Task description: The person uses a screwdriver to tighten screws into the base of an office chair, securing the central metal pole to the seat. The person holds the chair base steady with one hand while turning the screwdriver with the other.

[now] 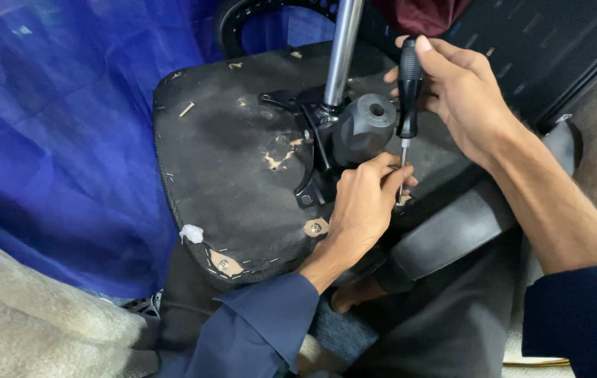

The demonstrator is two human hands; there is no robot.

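Observation:
An upturned office chair seat point(228, 175) with a black fabric underside lies in front of me. A black metal mechanism point(354, 129) and a shiny gas-lift column point(340, 52) stand at its middle. My right hand point(463, 94) grips the black handle of a screwdriver point(408, 91), held upright with its tip down by the mechanism's edge. My left hand point(361, 206) pinches the screwdriver's thin shaft near the tip, steadying it against the seat.
A blue tarpaulin point(53, 140) hangs at the left. A beige woolly blanket point(25, 322) lies at the lower left. The chair's black armrest point(452, 224) and mesh backrest point(543, 49) are at the right. A loose screw point(186, 110) rests on the seat.

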